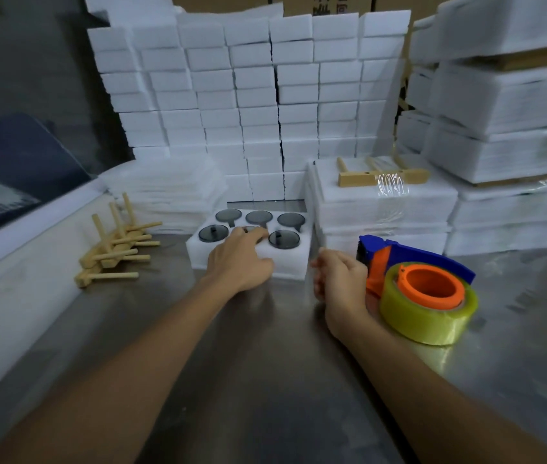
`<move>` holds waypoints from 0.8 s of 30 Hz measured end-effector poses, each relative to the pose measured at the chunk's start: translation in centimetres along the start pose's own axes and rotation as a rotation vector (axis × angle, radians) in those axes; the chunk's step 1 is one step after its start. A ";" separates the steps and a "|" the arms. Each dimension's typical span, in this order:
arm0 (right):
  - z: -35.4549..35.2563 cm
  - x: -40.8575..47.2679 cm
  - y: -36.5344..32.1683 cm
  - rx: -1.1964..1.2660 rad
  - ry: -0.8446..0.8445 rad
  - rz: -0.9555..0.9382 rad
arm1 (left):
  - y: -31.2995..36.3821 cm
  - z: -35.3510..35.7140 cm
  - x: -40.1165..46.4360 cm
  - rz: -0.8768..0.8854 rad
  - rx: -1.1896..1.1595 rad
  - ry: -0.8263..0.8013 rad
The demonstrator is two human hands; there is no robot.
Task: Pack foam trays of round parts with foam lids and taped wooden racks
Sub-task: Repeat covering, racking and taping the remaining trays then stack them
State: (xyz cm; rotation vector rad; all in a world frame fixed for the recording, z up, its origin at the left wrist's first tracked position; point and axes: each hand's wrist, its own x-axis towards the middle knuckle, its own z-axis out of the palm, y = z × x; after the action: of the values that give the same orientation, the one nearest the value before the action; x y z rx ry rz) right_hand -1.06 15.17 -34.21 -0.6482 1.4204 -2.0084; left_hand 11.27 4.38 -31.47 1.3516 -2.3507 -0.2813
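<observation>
My left hand [240, 254] lies on the open foam tray [248, 259] in the middle of the worktop [265, 363], fingers reaching over the middle pocket of the near row. I cannot tell whether they pinch the round part there or only press it; the grip is loosely curved, not clenched. I judge I am steadying the tray or seating that piece so all the dark round parts [284, 238] sit flush before a cover goes on. Five discs show plainly; the sixth is hidden under my fingers.

My right hand [339, 279] is curled round the orange handle of the tape dispenser [419, 279], which rests on the worktop just right of the tray, its yellowish roll facing up. I hold it ready because taping is the closing step.

Loose wooden racks [115, 246] lie piled near the left edge, within reach of my left hand. Flat foam lids [168, 189] are stacked behind the tray toward the back left. Just behind and right of the tray stands a finished pack [379, 202], with a wooden rack [382, 175] held on its lid by clear tape. White foam blocks [248, 95] are walled up along the back.

This tray has no lid yet; that looks like the next need.
</observation>
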 end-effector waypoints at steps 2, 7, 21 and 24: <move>-0.6 -0.6 -0.2 0.020 0.035 -0.014 | -0.5 -0.6 -1.5 0.024 -0.070 0.020; -2.0 -1.6 -0.5 -0.145 0.094 -0.119 | -2.7 -1.0 -5.3 0.142 -0.297 0.159; -3.0 -0.7 -1.4 -0.259 -0.080 0.006 | -5.4 -0.1 -6.1 0.117 -0.631 0.514; -2.9 -0.8 -1.0 -0.340 -0.177 -0.009 | -5.4 -0.3 -5.7 -0.132 -0.705 0.496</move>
State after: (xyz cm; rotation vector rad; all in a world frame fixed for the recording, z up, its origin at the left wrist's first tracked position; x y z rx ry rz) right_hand -2.68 17.93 -34.23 -0.9527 1.6644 -1.6809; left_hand 18.15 6.48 -34.61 1.0602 -1.5387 -0.6548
